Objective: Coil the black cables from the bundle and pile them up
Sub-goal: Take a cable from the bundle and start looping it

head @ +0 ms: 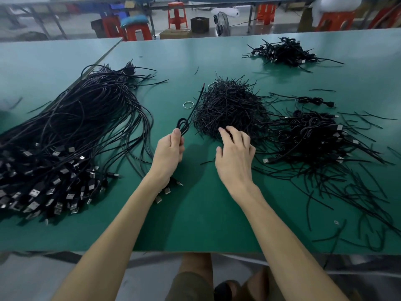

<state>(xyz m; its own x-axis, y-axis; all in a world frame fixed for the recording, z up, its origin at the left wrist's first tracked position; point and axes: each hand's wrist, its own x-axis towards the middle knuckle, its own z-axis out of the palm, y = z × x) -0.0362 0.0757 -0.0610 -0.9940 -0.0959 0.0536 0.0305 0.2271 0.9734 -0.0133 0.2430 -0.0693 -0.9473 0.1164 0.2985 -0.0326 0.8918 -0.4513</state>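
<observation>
Left hand (169,153): its fingers are curled round a small coiled cable (183,127), just left of the middle of the frame. The cable's loose tail points up and away.
Right hand (235,153): its fingers are spread and only a little bent. The tips touch the near side of the heap of short black pieces (230,107). I see nothing pinched.
Step in hand: I think the coil is made and now needs one short piece, which looks like a tie, wrapped round it.
How to do it well: hold the loops firmly so they do not spring open. Pick just one piece, because the heap is tangled and many may lift together. Wrap it round the middle of the coil, with the tail tucked in.
Heap of short black pieces: middle of the frame, just past the right hand.
Bundle (76,131): left side of the frame. It is made of long black cables with their metal plugs at the near end. Many look uncoiled.
Pile of coiled cables (314,135): right side of the frame, beside the heap. The tied coil should go here.
Ring (188,104): a pale loop lying flat, just left of the heap.
Surface (195,224): green, with loose black bits at the lower right.
Far pile (284,51): upper right of the frame, well apart from the hands.
Room: red stools (176,15), a fan (222,23) and a box (199,23) along the top, a bit blurry.
</observation>
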